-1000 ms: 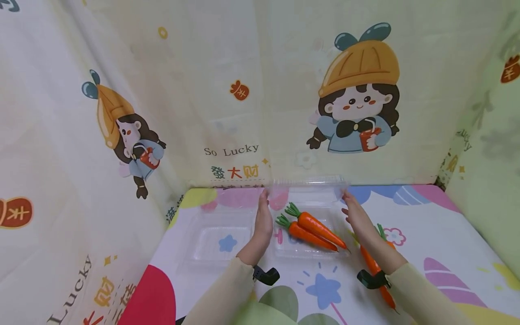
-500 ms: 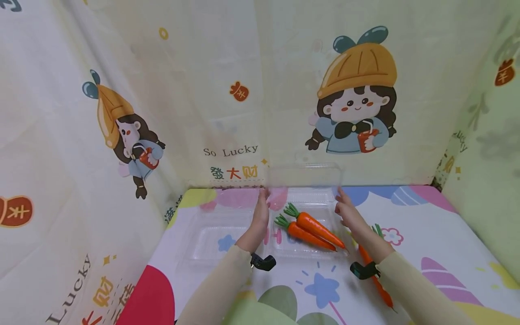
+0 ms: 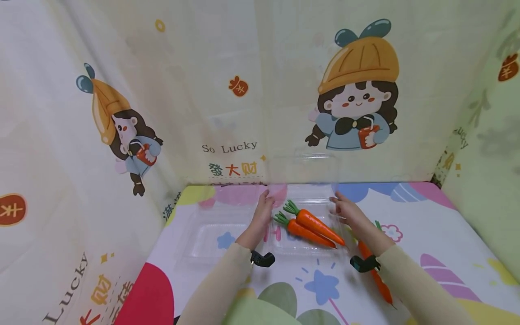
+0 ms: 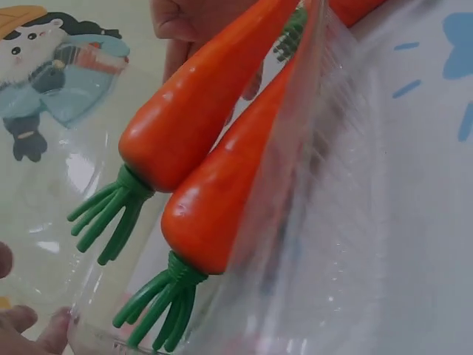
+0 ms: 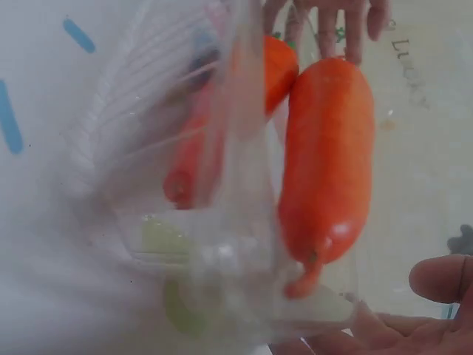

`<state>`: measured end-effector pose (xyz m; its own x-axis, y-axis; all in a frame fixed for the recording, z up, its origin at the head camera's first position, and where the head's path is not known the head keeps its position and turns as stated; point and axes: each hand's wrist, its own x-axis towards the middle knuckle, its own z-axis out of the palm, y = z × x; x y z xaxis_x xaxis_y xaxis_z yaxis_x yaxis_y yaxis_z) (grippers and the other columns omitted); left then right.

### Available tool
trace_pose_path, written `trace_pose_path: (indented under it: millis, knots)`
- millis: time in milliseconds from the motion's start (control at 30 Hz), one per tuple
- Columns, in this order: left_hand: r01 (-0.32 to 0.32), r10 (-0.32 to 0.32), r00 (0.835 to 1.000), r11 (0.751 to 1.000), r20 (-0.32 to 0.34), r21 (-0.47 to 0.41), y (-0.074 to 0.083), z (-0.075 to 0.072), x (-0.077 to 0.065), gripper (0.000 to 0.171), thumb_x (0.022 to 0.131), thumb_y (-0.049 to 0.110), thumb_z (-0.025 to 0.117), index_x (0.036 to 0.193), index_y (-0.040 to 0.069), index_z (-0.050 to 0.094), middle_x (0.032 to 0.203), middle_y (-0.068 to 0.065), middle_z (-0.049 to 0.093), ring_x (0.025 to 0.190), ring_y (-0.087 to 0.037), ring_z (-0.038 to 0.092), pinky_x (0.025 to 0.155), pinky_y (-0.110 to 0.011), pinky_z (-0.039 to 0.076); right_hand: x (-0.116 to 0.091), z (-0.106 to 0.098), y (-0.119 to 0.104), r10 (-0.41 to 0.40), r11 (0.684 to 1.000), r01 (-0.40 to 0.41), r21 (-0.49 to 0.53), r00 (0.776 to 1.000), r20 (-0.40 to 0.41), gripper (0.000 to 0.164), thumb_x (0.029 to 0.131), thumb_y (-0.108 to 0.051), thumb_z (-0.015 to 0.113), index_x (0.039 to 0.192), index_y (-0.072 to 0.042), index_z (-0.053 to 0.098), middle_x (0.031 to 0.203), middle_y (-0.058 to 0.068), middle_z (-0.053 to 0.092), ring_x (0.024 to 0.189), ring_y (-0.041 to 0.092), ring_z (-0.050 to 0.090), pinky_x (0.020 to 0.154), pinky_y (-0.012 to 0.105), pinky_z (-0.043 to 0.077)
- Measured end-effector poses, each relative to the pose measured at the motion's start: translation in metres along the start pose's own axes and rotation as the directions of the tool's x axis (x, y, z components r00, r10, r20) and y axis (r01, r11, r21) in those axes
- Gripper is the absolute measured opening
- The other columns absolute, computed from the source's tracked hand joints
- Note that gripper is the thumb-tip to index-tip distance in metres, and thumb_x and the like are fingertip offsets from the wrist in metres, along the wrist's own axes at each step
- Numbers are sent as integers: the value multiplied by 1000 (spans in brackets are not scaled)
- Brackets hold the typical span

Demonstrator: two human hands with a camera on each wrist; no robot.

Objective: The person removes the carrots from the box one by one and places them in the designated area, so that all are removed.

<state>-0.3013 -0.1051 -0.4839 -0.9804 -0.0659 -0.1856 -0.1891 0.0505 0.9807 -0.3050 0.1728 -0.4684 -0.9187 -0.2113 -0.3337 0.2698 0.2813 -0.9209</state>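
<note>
A clear plastic box (image 3: 280, 251) stands on the table in the head view, its hinged clear lid (image 3: 302, 169) raised at the back. Two orange carrots with green tops lie slantwise in it: the upper carrot (image 3: 321, 224) beside the lower carrot (image 3: 310, 234). My left hand (image 3: 260, 219) is at the box's left side, fingers extended toward the back. On the opposite side my right hand (image 3: 352, 216) has its fingers loosely bent against the box's edge. The right wrist view shows the thumb of that hand (image 5: 414, 325) apart from its fingers. Fingertip contact is partly hidden.
A second clear plastic box (image 3: 199, 239) stands to the left. Another carrot (image 3: 379, 286) lies on the table at right, partly under my right forearm. A printed cloth wall (image 3: 284, 90) rises right behind the table's back edge.
The lid has swung up and back, its top edge now higher against the wall. My right hand has shifted slightly left and nearer the box; the left hand has barely moved. The carrots stay put.
</note>
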Motion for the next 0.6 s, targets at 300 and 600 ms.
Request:
trace_pose_path:
  millis: [300,600]
  knots:
    - [97,-96,995,995,26,-26,-1,4,-6,77,95,22,54,165,10,21,156,-25,43,142,-40,43,118,-61,33,-7,-5,3,40,985,-50,165,997,65,65,108,-15,30,163,1,0,171,26,-4,133,37,50,125,54,27]
    - [128,-125,990,991,60,-50,-6,-2,-11,79,93,18,54,163,3,20,144,-23,54,139,-42,47,115,-61,36,-19,0,5,73,940,-125,318,982,172,53,106,-11,24,155,8,21,169,27,10,156,47,16,125,62,8]
